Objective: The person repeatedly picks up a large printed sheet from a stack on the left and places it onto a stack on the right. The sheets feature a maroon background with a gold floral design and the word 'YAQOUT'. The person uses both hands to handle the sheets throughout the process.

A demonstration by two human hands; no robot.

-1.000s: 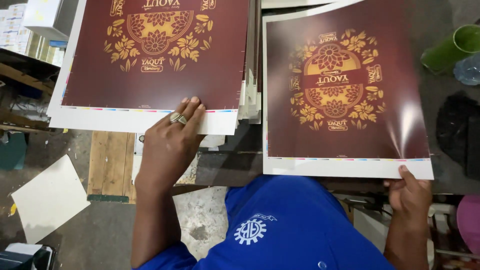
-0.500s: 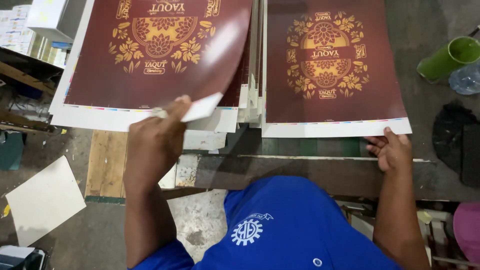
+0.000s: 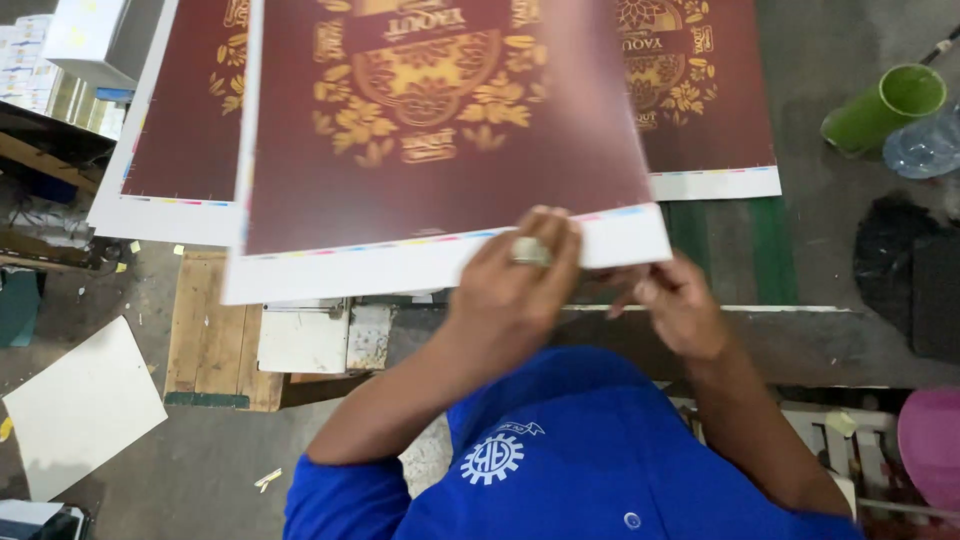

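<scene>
— From up over the head, what's being held?

— A big printed sheet (image 3: 440,130), dark maroon with a gold floral emblem and a white margin. It's lifted off the surface (image 3: 800,340) and tilted toward the person, blurred, hanging above the near edge between the two stacks.

— Where are the hands?

— Both at the sheet's near white margin. The left hand (image 3: 515,270), with a ring, has its fingers (image 3: 555,235) closed over the margin's upper face, clamped on the sheet. The right hand (image 3: 680,300) sits just beside it under the near right corner; its fingers look pinched on the edge, though the paper hides part of them.

— How would that sheet handle, you reckon?

— Light, thin, glossy, so likely slippery. It looks flexible rather than stiff: held by one edge, I'd expect it to sag or crease. The white margin seems the place to grip, sparing the print.

— What else is around?

— A left stack (image 3: 170,150) of the same prints by the far left edge, a right stack (image 3: 715,120) toward the far right. A green cup (image 3: 880,105) lies tipped near a clear plastic bottle (image 3: 925,145) at the far right. A white board (image 3: 80,405) lies on the floor, lower left.
</scene>
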